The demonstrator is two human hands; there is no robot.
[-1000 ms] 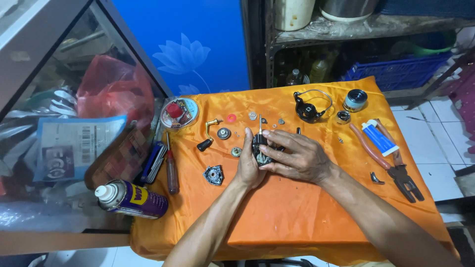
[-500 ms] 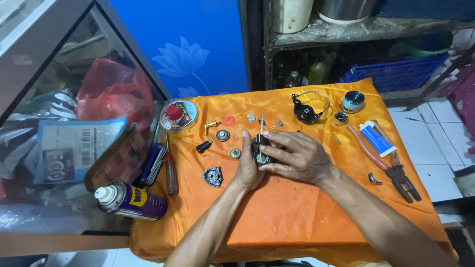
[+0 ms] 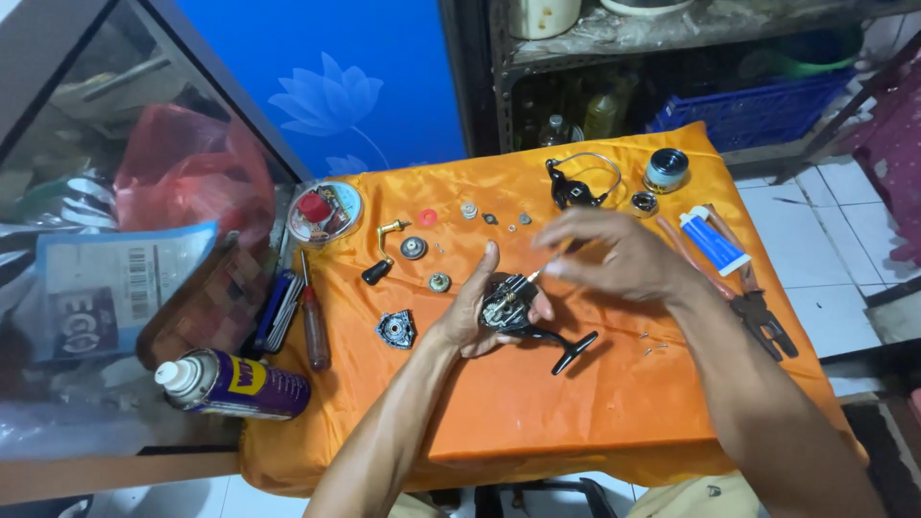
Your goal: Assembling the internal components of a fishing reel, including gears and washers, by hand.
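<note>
My left hand (image 3: 470,312) grips a black fishing reel body (image 3: 508,309) over the orange cloth (image 3: 537,412); its black foot (image 3: 568,351) sticks out to the right. My right hand (image 3: 614,257) hovers just above and right of the reel, fingers pinched on what looks like a small part at the fingertips, blurred. Loose reel parts lie beyond the hands: a gold crank handle (image 3: 382,251), a red washer (image 3: 428,218), a round gear (image 3: 413,248), a dark side plate (image 3: 396,329), a bail arm with rotor (image 3: 576,182) and a spool (image 3: 665,170).
Red-handled pliers (image 3: 758,307) and a blue-and-white tube (image 3: 715,242) lie at the right. A round tin (image 3: 324,211), a screwdriver (image 3: 314,321), a folding tool (image 3: 278,309) and a spray can (image 3: 230,384) sit at the left, next to a glass case (image 3: 106,221). Shelves stand behind.
My right hand has lifted off the reel and drawn back to the right, uncovering the reel body. My left hand still holds the reel.
</note>
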